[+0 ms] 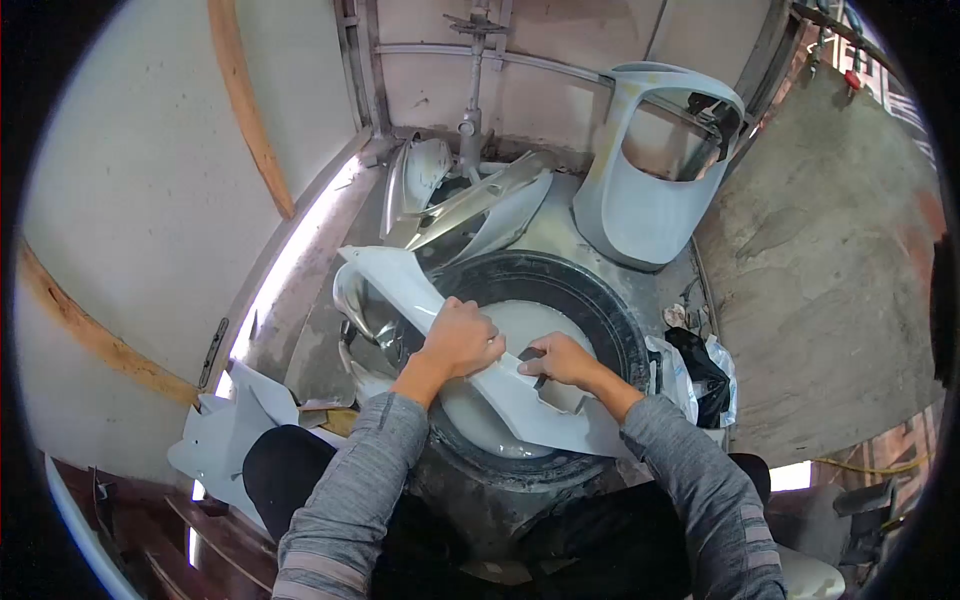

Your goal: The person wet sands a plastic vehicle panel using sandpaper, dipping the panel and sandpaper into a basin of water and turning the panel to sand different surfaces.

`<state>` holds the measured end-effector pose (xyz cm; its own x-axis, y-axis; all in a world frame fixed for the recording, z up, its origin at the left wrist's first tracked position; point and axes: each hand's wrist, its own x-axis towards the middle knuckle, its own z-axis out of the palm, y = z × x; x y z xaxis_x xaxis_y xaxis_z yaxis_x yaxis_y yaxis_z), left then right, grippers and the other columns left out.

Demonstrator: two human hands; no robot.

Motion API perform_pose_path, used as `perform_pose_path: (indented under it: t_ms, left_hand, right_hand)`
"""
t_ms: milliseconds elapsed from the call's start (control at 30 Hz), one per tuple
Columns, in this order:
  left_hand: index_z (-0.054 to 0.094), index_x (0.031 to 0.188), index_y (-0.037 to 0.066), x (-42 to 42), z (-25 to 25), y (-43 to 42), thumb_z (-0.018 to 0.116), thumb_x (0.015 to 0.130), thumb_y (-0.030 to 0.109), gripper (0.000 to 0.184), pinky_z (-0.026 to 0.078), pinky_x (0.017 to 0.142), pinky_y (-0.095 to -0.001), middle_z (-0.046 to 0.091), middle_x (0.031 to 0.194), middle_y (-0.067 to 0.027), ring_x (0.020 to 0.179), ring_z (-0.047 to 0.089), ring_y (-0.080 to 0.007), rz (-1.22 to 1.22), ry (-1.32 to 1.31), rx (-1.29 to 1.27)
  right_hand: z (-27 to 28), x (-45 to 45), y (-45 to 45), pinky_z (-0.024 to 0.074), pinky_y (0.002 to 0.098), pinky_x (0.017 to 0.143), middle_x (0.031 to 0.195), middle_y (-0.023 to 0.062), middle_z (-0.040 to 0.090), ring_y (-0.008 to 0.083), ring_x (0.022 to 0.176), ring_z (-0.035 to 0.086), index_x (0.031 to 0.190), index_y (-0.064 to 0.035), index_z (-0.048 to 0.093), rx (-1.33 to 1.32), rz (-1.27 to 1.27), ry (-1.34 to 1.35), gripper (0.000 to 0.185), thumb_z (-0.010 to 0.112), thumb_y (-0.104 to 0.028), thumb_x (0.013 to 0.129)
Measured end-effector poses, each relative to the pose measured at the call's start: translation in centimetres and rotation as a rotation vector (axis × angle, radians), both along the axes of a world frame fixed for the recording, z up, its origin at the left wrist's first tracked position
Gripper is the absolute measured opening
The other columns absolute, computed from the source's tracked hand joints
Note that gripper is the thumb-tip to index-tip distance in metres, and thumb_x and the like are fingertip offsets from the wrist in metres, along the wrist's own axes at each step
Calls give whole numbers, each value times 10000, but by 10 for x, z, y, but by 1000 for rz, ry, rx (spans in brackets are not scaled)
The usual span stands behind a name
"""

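A long white plastic panel [395,282] lies slantwise over a round black tub [605,305] of cloudy whitish water [535,320]. My left hand [460,342] is closed over the panel's upper edge near its middle. In my right hand [562,362], fingers pinch a small dark grey piece that looks like sandpaper [530,357], pressed against the panel's face. A cut-out shows in the panel just below that hand. The underside of the panel is hidden.
Behind the tub, several shiny curved panels [480,205] lean around a tap pipe [470,130]. A large white shell [640,205] stands back right. Plastic bags [700,375] sit right of the tub; white parts [235,435] lie left. A grey board [820,260] borders the right side.
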<state>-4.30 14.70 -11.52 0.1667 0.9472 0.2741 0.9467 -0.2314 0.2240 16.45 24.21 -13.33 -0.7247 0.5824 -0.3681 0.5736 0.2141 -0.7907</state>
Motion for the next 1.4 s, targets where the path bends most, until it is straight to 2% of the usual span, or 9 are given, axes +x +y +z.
perform_pose_path:
  t_ms: [167,300,433,533,600,700,1133,1333,1400]
  left_hand:
    - [745,703,77,-1,-31,6,558,750,323,313,413,787,-411,657,725,-141,793,590,-283,-2,-57,-74]
    - [746,694,72,-1,-34,10,562,749,337,328,417,771,-409,638,705,-179,772,590,-295,-19,-118,11]
    - [740,678,62,1,-40,9,559,743,326,326,418,768,-409,634,695,-183,756,587,-297,37,-84,-17]
    - [732,666,57,1,-36,8,556,740,314,320,416,762,-407,636,673,-159,752,587,-290,40,-81,11]
    - [728,658,54,-1,-34,7,555,739,307,317,415,759,-407,637,659,-142,748,588,-285,20,-85,1]
    - [718,641,56,1,-36,7,549,744,302,316,414,746,-404,640,638,-106,733,584,-270,-13,-93,47]
    - [704,603,65,1,-38,5,541,770,303,333,420,755,-403,667,646,-90,741,603,-252,10,-23,51]
    - [708,609,64,5,-35,5,542,783,295,333,421,756,-405,672,651,-83,740,610,-253,8,-35,57]
    - [708,610,66,9,-36,5,539,788,292,334,421,755,-405,673,652,-82,741,612,-254,12,-28,65]
  right_hand:
    - [10,7,-9,499,375,630,761,162,693,254,675,673,932,-19,731,285,-190,38,302,767,-277,778]
    - [-22,14,-20,508,405,719,809,175,691,317,776,679,958,-29,718,240,13,40,343,782,-291,747]
    - [-27,-8,-29,472,392,642,761,190,658,242,682,624,894,18,672,437,-56,172,374,813,-302,760]
    - [-25,-21,-29,475,382,644,760,183,651,246,684,630,904,19,659,195,-134,212,386,818,-300,756]
    - [-27,-3,-25,481,372,650,762,173,651,238,695,638,899,19,645,280,-86,163,379,817,-290,761]
    - [-19,22,-27,500,423,727,889,211,684,318,810,669,975,5,648,151,-17,41,401,802,-300,767]
    - [-31,-10,-33,480,432,718,856,192,663,347,803,645,945,-13,613,335,-76,86,378,803,-291,773]
    - [-31,25,-37,469,419,687,798,188,642,325,753,631,839,-3,564,88,-173,168,342,786,-260,790]
    - [-39,13,-30,463,407,671,752,176,623,290,709,618,831,-5,571,309,-112,123,334,787,-255,783]
